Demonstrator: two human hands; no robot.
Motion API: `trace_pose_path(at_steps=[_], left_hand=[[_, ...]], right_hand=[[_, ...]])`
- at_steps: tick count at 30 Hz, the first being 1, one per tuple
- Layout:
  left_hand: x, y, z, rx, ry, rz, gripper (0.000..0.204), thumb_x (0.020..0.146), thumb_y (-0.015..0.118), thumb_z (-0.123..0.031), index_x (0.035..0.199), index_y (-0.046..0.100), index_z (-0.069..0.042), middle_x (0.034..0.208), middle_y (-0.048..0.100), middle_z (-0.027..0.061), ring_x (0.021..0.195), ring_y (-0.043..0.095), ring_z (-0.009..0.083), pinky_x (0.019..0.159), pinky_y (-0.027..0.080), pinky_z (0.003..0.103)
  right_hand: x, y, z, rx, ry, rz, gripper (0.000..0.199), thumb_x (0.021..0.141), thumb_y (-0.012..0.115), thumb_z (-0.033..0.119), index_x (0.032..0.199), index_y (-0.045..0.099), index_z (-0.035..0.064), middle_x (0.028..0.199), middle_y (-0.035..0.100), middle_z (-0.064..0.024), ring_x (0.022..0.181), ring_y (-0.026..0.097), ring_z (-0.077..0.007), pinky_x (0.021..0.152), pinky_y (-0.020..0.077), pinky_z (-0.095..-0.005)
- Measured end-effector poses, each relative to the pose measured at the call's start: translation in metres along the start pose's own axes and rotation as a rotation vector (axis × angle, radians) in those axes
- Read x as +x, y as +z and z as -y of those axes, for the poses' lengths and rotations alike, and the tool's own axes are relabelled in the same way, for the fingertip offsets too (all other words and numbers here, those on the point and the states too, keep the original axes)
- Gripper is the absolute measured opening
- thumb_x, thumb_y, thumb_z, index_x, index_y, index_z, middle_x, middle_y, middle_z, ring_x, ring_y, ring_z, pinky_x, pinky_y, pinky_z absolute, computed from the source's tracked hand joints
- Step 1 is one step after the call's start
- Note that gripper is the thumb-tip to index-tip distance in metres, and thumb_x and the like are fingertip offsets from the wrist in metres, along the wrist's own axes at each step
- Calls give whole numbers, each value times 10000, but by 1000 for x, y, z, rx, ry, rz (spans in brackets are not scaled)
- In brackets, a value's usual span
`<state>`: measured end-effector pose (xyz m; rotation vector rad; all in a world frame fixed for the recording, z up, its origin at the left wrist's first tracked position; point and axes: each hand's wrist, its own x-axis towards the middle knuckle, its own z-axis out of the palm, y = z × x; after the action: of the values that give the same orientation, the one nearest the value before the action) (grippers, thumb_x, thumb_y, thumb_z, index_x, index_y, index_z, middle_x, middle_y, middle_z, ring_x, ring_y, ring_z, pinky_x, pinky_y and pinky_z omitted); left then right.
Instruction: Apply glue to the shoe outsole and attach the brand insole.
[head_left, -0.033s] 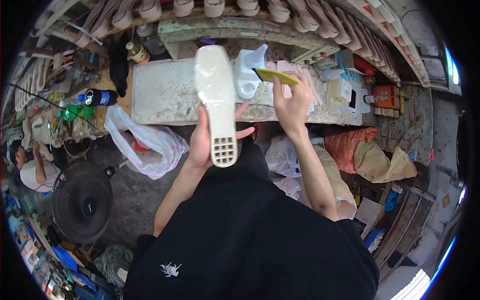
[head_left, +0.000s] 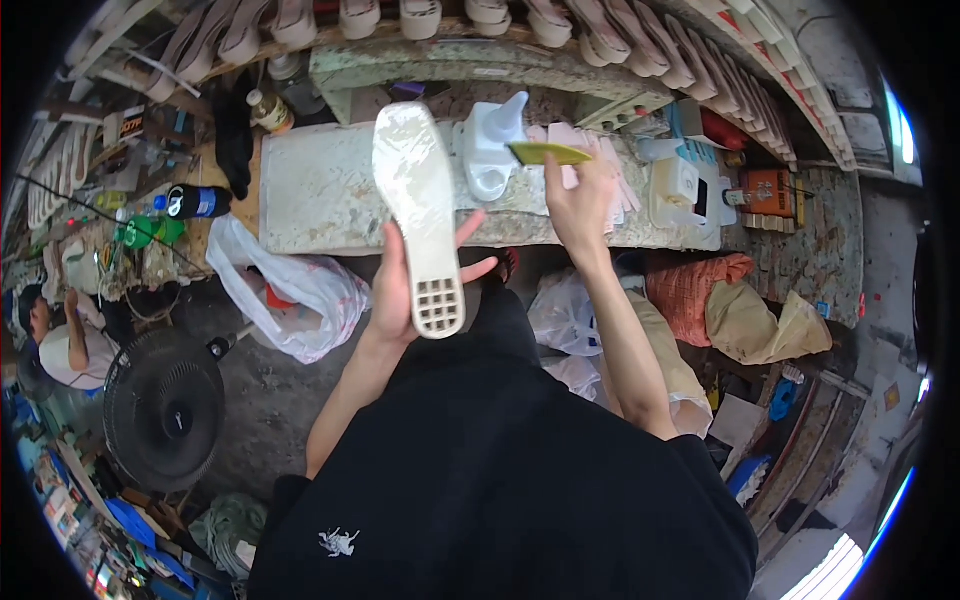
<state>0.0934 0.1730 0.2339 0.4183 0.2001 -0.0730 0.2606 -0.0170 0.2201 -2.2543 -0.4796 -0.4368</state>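
Note:
A cream shoe sole (head_left: 415, 190) is held up over the bench edge by my left hand (head_left: 396, 290). Its wide end points away from me and looks glossy and wet; the heel end shows a grid of square hollows. My thumb lies along its left side, and fingertips stick out past its right side. My right hand (head_left: 582, 200) pinches a flat yellow-green brush (head_left: 553, 153) with a dark tip pointing left, apart from the sole. Below that tip stands a white plastic container (head_left: 487, 150) with a round opening at its near side.
Pale pink pieces (head_left: 625, 190) lie on the worn white bench (head_left: 320, 190), partly behind my right hand. More soles (head_left: 420, 18) line the shelf above. A dark bottle (head_left: 198, 201), plastic bag (head_left: 290, 290) and black fan (head_left: 165, 410) are at left. Sacks (head_left: 695, 295) stand at right.
The sole has shifted slightly left, its far end tipped a little left and lower. My right hand keeps the brush in nearly the same place.

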Motion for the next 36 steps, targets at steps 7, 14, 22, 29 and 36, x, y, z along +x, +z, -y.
trace_pose_path(at_steps=[7, 14, 22, 29, 36], left_hand=[[2, -13, 6, -34, 58, -137, 783, 1109, 213, -656, 1700, 224, -142, 1729, 294, 125, 1569, 308, 437, 1194, 371, 691], [39, 21, 19, -451, -1, 31, 845, 1082, 224, -707, 1719, 128, -160, 1785, 118, 78, 1595, 183, 487, 1158, 414, 707], [88, 79, 53, -726, 47, 127, 871, 1067, 273, -717, 1722, 107, -167, 1790, 101, -13, 1623, 78, 455, 1166, 305, 800], [116, 115, 87, -782, 131, 161, 834, 1075, 227, -711, 1719, 130, -190, 1782, 140, 8, 1622, 97, 445, 1156, 341, 789], [123, 131, 105, -793, 142, 198, 835, 1076, 214, -712, 1718, 132, -184, 1779, 146, 14, 1611, 142, 458, 1118, 409, 774]], right_hand=[[-54, 82, -137, -90, -35, 349, 110, 836, 758, 110, 914, 822, 64, 872, 738, -154, 913, 655, -373, 848, 529, -489], [-45, 109, -179, -263, 122, 568, 213, 833, 772, 186, 964, 748, 20, 996, 751, -183, 1002, 691, -384, 914, 552, -489], [-25, 40, -292, -369, 164, 663, 584, 795, 782, 119, 1351, 617, 53, 1341, 594, -231, 1189, 613, -412, 976, 544, -510], [-49, -2, -305, -294, -539, 1137, 650, 772, 782, 112, 1398, 607, 111, 1514, 481, -180, 1368, 486, -376, 1092, 457, -462], [-69, -4, -353, -292, -710, 1045, 547, 840, 788, 240, 1354, 642, 122, 1545, 486, -143, 1450, 431, -336, 1143, 410, -466]])
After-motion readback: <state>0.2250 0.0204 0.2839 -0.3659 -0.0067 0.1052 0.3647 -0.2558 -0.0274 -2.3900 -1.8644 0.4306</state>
